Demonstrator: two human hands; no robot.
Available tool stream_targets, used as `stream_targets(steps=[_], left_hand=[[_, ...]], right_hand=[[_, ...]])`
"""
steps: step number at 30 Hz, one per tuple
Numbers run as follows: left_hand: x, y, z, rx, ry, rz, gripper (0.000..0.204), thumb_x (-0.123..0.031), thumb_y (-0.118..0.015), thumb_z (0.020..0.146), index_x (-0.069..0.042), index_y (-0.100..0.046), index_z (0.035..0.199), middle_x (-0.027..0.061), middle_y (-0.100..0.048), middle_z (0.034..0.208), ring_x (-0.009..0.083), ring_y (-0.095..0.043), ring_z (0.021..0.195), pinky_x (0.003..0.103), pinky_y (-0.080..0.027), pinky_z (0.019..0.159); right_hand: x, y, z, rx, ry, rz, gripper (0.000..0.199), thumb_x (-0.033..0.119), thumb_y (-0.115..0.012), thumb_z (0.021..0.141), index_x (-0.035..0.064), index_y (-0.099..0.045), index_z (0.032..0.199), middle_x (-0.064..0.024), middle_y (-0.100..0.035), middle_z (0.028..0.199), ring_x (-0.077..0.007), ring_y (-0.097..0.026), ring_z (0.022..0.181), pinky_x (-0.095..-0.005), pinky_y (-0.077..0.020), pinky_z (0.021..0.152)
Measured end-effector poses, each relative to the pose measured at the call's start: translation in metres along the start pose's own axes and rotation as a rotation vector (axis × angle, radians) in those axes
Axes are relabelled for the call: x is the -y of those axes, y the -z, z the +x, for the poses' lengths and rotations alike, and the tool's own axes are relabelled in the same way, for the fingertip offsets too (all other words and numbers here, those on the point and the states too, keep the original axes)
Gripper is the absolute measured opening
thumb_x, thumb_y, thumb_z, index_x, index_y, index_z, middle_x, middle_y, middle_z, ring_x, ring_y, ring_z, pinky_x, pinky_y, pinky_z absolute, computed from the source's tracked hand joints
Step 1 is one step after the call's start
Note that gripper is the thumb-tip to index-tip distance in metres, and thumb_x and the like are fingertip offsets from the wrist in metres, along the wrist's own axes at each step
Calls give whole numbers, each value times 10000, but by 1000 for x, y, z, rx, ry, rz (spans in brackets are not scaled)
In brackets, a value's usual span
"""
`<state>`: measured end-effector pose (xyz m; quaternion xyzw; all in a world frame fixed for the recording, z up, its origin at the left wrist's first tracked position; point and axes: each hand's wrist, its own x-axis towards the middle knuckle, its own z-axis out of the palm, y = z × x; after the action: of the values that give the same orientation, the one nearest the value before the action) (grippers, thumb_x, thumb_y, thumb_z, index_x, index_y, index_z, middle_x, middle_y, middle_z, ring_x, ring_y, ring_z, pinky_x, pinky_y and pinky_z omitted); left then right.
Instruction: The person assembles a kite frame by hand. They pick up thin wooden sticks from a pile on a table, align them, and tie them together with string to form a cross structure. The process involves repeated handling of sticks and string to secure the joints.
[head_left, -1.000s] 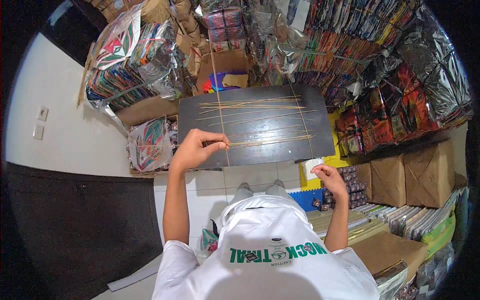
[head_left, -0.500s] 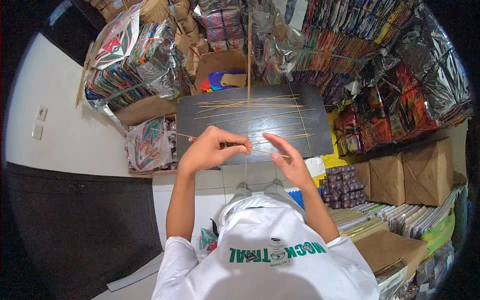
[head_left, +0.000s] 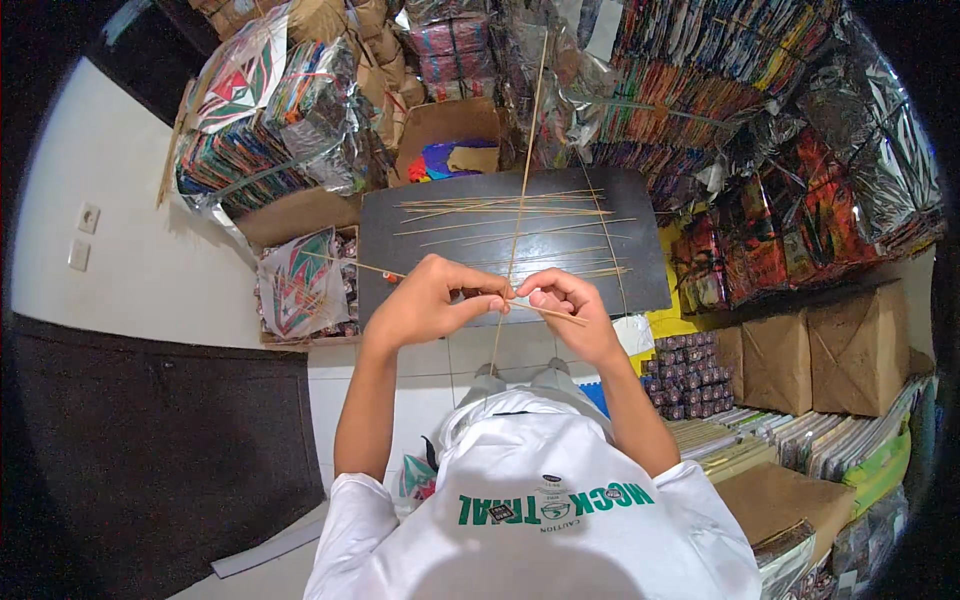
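Two thin bamboo sticks cross in front of me. The long one runs from far ahead back toward my waist; the crosswise one lies from left to right, tilted down at its right end. My left hand pinches both between thumb and fingers at the crossing. Close beside it, my right hand has its fingers curled and its fingertips together by the crossing. Whatever those fingertips hold is too small to make out. Below the far side of my hands, several loose bamboo sticks lie on a dark table.
A carton with a printed kite sheet stands left of the table. Tied bundles of colourful sheets are piled behind. Stacked dark spools and brown paper packages sit at the right. A white wall rises at the left.
My right hand's fingers have curled in to the crossing from being stretched out. The long stick's far end has swung to the right. My left hand keeps its pinch.
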<state>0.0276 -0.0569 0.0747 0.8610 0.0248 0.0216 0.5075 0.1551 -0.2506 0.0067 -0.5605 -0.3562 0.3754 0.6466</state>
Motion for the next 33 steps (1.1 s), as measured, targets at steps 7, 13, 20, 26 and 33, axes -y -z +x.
stream_targets(steps=[7, 13, 20, 26, 33], left_hand=[[-5, -1, 4, -41, 105, -104, 192, -109, -711, 868, 8, -734, 1018, 82, -745, 863, 87, -655, 781, 258, -518, 714], [1, 6, 5, -118, 93, -137, 196, -98, -712, 869, 36, -729, 1012, 110, -746, 887, 124, -695, 835, 264, -542, 748], [15, 1, 11, -202, 83, 125, 208, -119, -735, 828, -13, -743, 1007, 117, -748, 836, 147, -701, 754, 292, -535, 674], [8, -1, 6, 7, 142, 658, 171, -179, -704, 780, -143, -778, 930, 173, -710, 777, 346, -681, 691, 404, -539, 638], [27, -13, -9, 400, 182, 982, 232, -133, -656, 729, -227, -787, 896, 162, -690, 745, 368, -683, 721, 454, -550, 658]], right_hand=[[-10, -8, -4, -72, 83, 24, 140, 54, -566, 968, 44, -644, 1084, 74, -544, 778, 19, -350, 629, -180, -282, 534], [-17, -17, -6, -95, 96, -124, 173, 43, -545, 959, 19, -670, 1076, 14, -661, 892, -5, -441, 631, -198, -370, 553], [-12, -30, -12, -31, 126, -308, 171, 43, -567, 920, 30, -674, 1053, -39, -629, 706, -48, -445, 527, -241, -366, 488], [17, -13, -17, 14, 59, -457, 146, 54, -601, 906, 17, -698, 1010, -49, -659, 707, -60, -451, 521, -245, -374, 486], [61, 43, -31, -114, 105, -726, 155, 43, -595, 895, -2, -711, 988, -136, -723, 918, -202, -688, 776, -301, -524, 706]])
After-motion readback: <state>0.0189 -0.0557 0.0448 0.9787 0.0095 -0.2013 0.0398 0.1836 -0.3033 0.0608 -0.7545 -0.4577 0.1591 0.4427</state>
